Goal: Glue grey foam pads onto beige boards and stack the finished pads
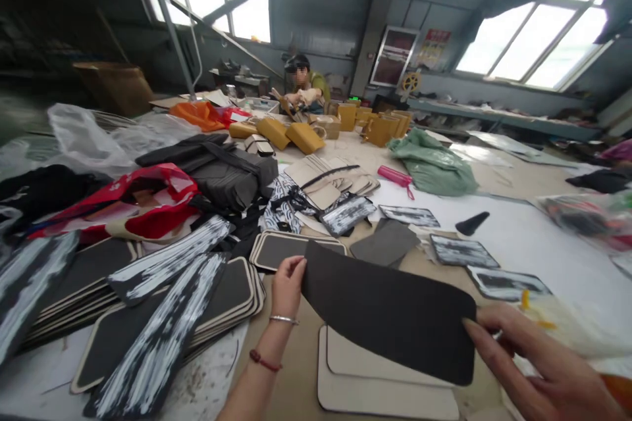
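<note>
A long dark grey panel with rounded corners is held up between my two hands. My left hand, with a bracelet and a red cord at the wrist, pinches its left end. The right end is gripped between the thumb and fingers of my right hand. Beneath the panel, cream pieces with dark edges lie overlapping on the table. Just behind it sits a grey panel with a cream border, and a plain grey piece lies beside that.
Stacked bordered panels and white-smeared dark strips cover the left side. Smaller smeared pieces lie at right. Farther back are a green bag, a pink pouch, yellow boxes and a seated person.
</note>
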`<state>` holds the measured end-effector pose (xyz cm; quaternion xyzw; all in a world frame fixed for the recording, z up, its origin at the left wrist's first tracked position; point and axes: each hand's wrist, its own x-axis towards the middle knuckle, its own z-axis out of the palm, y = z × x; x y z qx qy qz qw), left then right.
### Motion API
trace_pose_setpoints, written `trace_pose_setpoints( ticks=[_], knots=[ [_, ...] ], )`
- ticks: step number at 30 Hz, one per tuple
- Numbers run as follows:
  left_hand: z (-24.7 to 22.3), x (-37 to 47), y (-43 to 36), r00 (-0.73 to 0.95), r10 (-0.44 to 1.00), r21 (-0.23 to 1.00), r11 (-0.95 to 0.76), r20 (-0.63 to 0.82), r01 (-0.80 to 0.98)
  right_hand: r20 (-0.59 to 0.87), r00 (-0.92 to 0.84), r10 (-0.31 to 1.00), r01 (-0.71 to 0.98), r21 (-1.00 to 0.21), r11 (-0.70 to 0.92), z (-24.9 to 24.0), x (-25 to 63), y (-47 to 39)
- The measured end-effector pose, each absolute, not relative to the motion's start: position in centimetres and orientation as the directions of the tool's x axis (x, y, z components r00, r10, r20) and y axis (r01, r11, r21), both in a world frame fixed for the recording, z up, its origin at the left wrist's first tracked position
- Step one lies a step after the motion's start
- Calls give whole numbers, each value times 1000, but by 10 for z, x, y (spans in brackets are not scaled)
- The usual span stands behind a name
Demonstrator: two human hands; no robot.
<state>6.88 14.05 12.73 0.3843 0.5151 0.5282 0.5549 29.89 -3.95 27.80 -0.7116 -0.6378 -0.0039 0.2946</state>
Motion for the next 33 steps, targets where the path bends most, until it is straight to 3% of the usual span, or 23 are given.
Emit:
trace_pose_setpoints(
  ticks=[6, 14, 20, 33],
  knots=[
    [125, 62, 105, -76, 970, 970, 222, -229, -96, 156, 363, 919, 776, -596, -205, 257, 335, -55],
    [85, 72, 43, -22, 878, 866, 476, -479, 151, -236, 415, 879, 556, -699, -450, 132, 386, -90],
    [57, 97, 42, -87, 854, 793, 510, -513, 334, -215, 459, 862, 641, -592, -489, 75, 409, -90],
    [33, 127, 64, -153, 867, 670, 468, -474, 577, -321, 436, 841, 810, -269, -522, 49, 430, -60]
  ],
)
